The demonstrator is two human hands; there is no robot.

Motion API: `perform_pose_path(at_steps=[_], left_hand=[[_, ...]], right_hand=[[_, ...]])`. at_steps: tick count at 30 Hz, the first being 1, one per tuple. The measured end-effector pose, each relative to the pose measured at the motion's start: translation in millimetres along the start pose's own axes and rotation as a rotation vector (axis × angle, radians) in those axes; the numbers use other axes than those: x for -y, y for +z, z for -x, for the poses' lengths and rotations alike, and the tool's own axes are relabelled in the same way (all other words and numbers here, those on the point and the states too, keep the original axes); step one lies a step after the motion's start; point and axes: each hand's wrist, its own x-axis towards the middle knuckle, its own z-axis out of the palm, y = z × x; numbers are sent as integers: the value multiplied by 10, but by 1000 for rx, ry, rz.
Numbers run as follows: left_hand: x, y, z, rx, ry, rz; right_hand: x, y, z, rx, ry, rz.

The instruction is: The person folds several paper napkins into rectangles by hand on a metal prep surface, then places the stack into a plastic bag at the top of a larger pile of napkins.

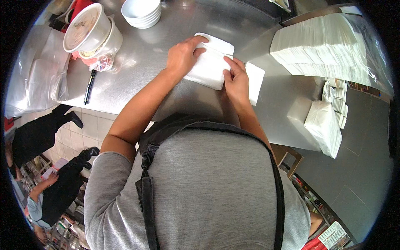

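A white paper napkin (207, 68) lies on the steel counter with a folded flap along its far edge. My left hand (182, 56) grips its far left side, thumb and fingers at the flap. On the right side, my right hand (239, 81) pinches the napkin's edge between thumb and fingers. Another piece of white paper (257, 82) rests flat just right of that hand, partly hidden by it.
The steel counter (140, 59) holds stacked white bowls (142, 14), lidded tubs (82, 28), a black marker (89, 87) and plastic bags (47, 75). Stacked napkins (318, 47) and a wrapped white pack (325, 125) stand right. Two people in black aprons (62, 187) are at left.
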Motion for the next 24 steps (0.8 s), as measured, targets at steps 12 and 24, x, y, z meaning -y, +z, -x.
perform_pose_path(at_steps=[12,24], left_hand=[[86,66,-27,41,47,-63],[57,-200,68,327,-1,41]], right_hand=[[-77,22,-52,24,-26,13],[-53,62,-115,38,-139,166]])
